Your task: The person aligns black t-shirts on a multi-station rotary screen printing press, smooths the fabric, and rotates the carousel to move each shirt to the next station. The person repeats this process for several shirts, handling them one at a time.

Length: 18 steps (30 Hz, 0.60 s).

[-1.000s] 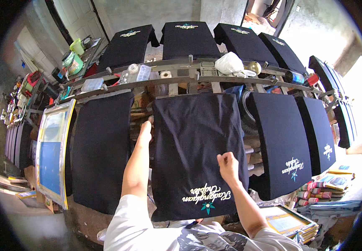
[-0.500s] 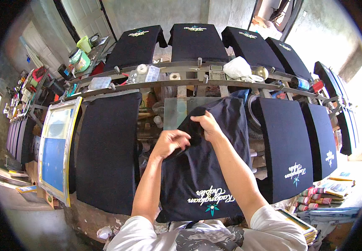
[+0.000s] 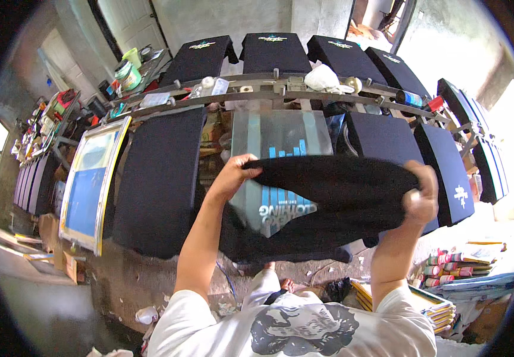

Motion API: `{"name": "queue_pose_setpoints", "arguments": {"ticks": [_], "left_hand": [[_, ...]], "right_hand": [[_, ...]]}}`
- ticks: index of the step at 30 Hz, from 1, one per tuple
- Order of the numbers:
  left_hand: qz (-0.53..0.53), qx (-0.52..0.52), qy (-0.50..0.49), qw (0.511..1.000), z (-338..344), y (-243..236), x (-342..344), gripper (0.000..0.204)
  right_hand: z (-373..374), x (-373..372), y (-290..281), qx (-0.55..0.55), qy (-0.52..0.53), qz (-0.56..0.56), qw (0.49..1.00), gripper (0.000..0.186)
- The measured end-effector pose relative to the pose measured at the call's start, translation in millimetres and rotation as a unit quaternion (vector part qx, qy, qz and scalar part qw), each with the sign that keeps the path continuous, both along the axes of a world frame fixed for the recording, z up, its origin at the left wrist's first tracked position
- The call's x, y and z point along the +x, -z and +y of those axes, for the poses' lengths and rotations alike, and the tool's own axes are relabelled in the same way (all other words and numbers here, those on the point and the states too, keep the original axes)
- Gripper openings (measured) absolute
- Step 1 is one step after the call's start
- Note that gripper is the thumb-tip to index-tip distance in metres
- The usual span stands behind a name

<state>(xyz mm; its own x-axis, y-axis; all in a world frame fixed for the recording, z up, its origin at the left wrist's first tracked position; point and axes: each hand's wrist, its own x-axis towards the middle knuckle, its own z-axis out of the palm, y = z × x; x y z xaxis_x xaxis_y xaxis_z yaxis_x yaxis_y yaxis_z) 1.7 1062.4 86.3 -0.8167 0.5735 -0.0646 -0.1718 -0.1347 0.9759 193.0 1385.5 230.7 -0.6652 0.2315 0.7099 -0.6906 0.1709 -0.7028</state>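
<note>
I hold a black t-shirt (image 3: 334, 196) stretched sideways between both hands, lifted off the printing board. My left hand (image 3: 237, 172) grips its left end and my right hand (image 3: 421, 191) grips its right end. Behind the shirt stands the bare glass-like board (image 3: 280, 143) with blue and white print marks on it. To the left hangs another black shirt on its board (image 3: 159, 178).
A ring of boards with black shirts (image 3: 274, 50) surrounds the metal carousel frame (image 3: 269, 92). A framed blue printing screen (image 3: 90, 184) leans at left. Cans and jars (image 3: 127, 65) sit on a shelf; stacked frames and small tubes (image 3: 441, 279) lie at lower right.
The shirt lay flat on the board a second ago. I gathered it at the top, pulled it off and now hold it stretched between both hands, baring the board.
</note>
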Motion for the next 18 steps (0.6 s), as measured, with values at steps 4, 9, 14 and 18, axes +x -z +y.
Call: {"name": "queue_pose_setpoints", "arguments": {"ticks": [4, 9, 14, 18], "left_hand": [[0.011, 0.021, -0.013, 1.0, 1.7, -41.6, 52.3, 0.004], [0.019, 0.104, 0.024, 0.994, -13.7, -93.5, 129.4, 0.016], [0.221, 0.388, 0.071, 0.892, -81.5, -155.6, 214.5, 0.029], [0.295, 0.325, 0.197, 0.877, -101.8, -183.8, 245.3, 0.019]], "right_hand": [[20.7, 63.0, -37.4, -0.149, -0.052, -0.132, 0.979, 0.037], [37.8, 113.3, -15.4, 0.174, 0.236, -0.255, 0.922, 0.036], [42.0, 177.6, -6.2, 0.242, 0.041, -0.278, 0.928, 0.026], [34.8, 201.7, 4.2, 0.27, 0.093, -0.188, 0.94, 0.028]]}}
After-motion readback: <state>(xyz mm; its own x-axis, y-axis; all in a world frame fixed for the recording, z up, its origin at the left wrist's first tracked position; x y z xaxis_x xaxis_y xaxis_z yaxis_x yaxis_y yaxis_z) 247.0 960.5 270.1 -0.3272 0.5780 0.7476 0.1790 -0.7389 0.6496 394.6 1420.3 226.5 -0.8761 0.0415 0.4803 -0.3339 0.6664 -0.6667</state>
